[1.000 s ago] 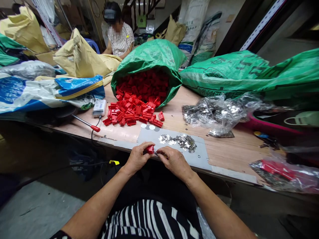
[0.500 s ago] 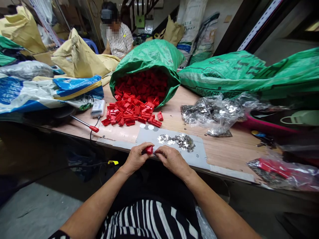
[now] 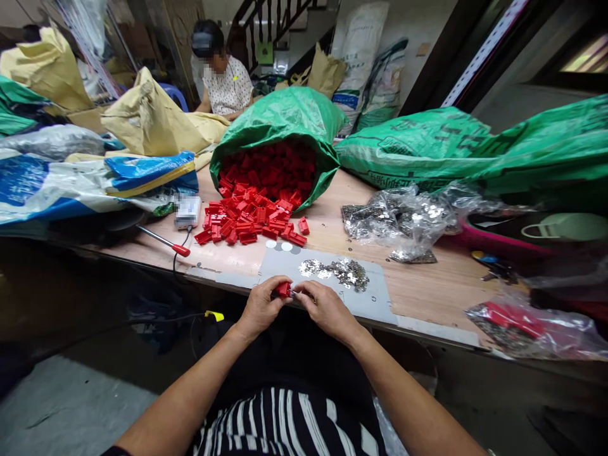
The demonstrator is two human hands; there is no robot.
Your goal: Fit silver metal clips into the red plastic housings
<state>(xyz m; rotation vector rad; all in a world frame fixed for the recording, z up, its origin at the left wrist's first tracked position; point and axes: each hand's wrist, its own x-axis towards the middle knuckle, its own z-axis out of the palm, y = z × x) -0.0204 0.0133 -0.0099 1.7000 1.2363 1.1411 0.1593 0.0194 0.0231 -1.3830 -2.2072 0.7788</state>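
Barely moved: left hand [image 3: 260, 308] still pinches red clip [image 3: 284, 289], right hand [image 3: 329, 310] fingers [image 3: 308, 292] still grip small metal part [image 3: 294, 293] at its end (mostly hidden), over surface [image 3: 427, 285] edge.

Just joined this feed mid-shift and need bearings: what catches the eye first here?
A green woven sack lies open at the far middle of the wooden table, spilling a heap of red plastic blocks. At the near edge, the left hand grips one small red plastic block, the right hand touching it, just before a glittering pile of small metal bits on a grey sheet.
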